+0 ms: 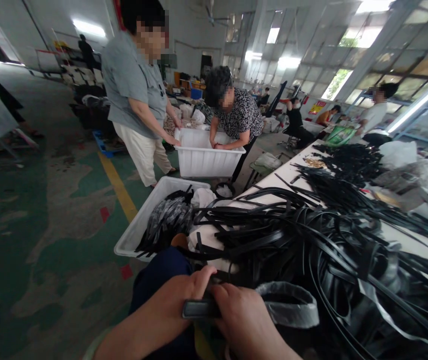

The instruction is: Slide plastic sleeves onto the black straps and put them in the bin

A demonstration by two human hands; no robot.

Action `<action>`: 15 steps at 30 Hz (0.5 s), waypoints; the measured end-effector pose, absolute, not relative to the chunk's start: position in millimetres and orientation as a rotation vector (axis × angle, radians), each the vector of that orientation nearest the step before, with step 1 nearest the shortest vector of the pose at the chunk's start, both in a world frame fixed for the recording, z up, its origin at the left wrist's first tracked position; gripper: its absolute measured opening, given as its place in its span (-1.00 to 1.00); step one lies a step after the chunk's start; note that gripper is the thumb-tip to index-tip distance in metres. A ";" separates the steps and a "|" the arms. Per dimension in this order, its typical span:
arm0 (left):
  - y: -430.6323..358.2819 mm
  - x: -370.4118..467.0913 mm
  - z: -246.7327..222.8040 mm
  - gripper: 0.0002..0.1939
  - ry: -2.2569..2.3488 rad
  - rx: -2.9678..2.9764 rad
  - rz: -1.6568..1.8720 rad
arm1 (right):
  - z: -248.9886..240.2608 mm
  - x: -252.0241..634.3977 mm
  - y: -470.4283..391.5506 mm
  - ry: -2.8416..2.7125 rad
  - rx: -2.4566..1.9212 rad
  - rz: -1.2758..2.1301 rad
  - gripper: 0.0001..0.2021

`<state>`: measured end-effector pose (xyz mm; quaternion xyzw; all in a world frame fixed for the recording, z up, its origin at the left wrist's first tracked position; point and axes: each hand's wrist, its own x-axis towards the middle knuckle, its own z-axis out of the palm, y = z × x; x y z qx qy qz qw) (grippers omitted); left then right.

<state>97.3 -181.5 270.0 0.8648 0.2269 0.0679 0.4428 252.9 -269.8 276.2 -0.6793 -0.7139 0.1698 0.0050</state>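
Observation:
Low in the picture, my left hand (pixel 193 289) and my right hand (pixel 238 302) are close together over my lap. Both are closed on a black strap (pixel 199 309), whose flat end sticks out below my left hand. A grey, shiny loop (pixel 292 304) extends to the right from behind my right hand. My fingertips are partly hidden. Beside my hands, a large tangle of black straps (pixel 274 240) lies over the near part of the white table (pixel 397 232).
A white bin (pixel 124 242) with dark bundled strips stands ahead on the floor. Behind it, two people (pixel 135 90) (pixel 236 107) hold or reach into another white bin (pixel 210 162). Plastic bags (pixel 401 155) lie on the table's far right; several people work farther back.

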 end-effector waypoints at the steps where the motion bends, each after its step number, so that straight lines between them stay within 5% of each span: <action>1: -181.4 94.2 273.5 -0.57 0.533 2.133 0.163 | 275.4 253.6 -268.4 -2.242 -2.135 0.553 -0.83; 6: -175.5 84.4 282.6 -0.25 0.262 2.052 0.160 | 275.4 267.6 -270.0 -2.312 -1.953 0.710 -0.73; 15: -182.0 91.6 265.1 -0.49 0.158 1.556 0.310 | 263.2 278.7 -272.3 -2.421 -1.661 0.325 -0.83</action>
